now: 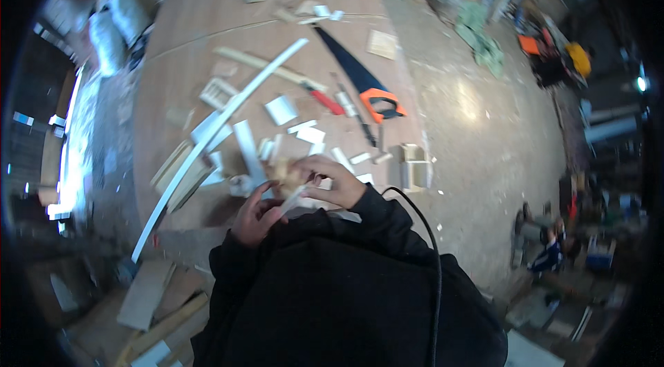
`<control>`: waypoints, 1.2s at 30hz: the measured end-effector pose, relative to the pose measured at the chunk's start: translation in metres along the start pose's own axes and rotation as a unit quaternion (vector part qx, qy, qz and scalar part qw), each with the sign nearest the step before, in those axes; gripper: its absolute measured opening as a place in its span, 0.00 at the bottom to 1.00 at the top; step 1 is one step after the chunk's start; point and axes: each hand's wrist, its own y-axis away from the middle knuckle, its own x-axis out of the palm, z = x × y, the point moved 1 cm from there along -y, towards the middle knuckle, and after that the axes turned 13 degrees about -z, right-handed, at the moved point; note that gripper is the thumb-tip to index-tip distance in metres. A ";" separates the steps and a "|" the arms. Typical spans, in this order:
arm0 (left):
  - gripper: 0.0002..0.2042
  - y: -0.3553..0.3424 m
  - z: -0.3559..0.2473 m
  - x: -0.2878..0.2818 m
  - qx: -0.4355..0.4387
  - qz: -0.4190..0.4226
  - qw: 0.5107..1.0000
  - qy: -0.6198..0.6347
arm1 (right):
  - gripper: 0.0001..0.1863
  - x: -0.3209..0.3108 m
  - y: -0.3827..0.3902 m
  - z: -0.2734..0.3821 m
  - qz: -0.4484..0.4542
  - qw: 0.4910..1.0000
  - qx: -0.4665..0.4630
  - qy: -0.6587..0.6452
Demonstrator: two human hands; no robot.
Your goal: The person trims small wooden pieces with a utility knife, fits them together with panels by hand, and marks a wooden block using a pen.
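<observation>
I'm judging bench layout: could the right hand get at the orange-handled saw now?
Probably yes: the saw lies ahead of the right hand, with only low white pieces and a slim dark tool between, though that hand seems busy with a pale strip.

There's 1 l. hand (pixel 254 220), 1 r. hand (pixel 337 184), 1 handsaw (pixel 351 66), 1 red-handled tool (pixel 326 101), 1 long white strip (pixel 218 125), 1 blk cable (pixel 438 277) & 2 sm. compartmented boxes (pixel 415 161); white offcuts (pixel 310 135) are 12+ (too blurred for exact no.).

Narrow, pale strip (pixel 293 202), held aslant, one end directed toward one o'clock, the other toward seven, outline blurred, partly covered.
</observation>
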 end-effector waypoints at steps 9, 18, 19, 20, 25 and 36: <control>0.17 -0.135 0.057 0.142 -0.068 0.060 0.996 0.000 | 0.18 -0.155 0.066 -0.113 -0.301 0.938 0.166 0.044; 0.08 -0.241 0.123 0.301 -0.045 0.103 0.987 -0.111 | 0.14 -0.270 0.117 -0.182 -0.460 0.838 0.284 0.071; 0.08 -0.247 0.133 0.312 -0.055 0.116 0.985 -0.113 | 0.13 -0.276 0.123 -0.195 -0.467 0.829 0.301 0.071; 0.08 -0.254 0.144 0.321 -0.058 0.115 0.985 -0.112 | 0.13 -0.280 0.130 -0.214 -0.499 0.823 0.264 0.058; 0.07 -0.264 0.181 0.345 -0.065 0.115 0.979 -0.154 | 0.13 -0.299 0.156 -0.252 -0.490 0.814 0.303 0.073; 0.11 -0.261 0.206 0.349 -0.041 0.102 0.974 -0.197 | 0.16 -0.308 0.167 -0.263 -0.415 0.837 0.330 0.132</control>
